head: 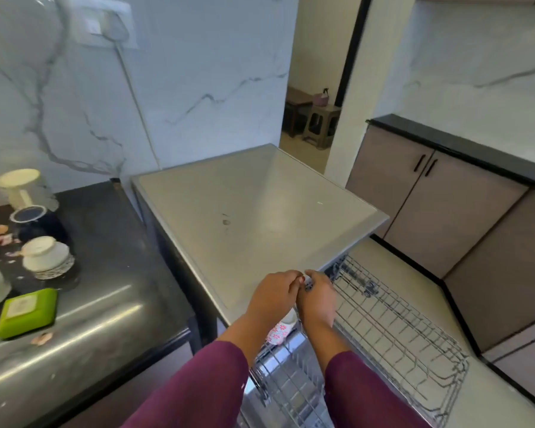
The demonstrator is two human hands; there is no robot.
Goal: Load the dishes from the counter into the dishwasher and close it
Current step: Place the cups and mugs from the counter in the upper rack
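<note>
Steel-grey dishwasher body (pixel 254 211) stands beside the black stone counter (pixel 112 288); its grey wire rack (pixel 399 335) is drawn out for loading. Upturned cream ceramic bowls (pixel 47 256) wait on the counter, well apart from the rack. A white pink-flowered cup (pixel 280 330) appears racked beneath my left hand (pixel 272 293) and right hand (pixel 317 301), which touch, fingers curled; I cannot tell what they hold.

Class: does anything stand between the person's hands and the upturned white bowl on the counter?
Nothing visible does. From the left hand and right hand, only the dishwasher top and bare counter lead to the bowl; the green box lies nearer the front edge, off that line.
</note>
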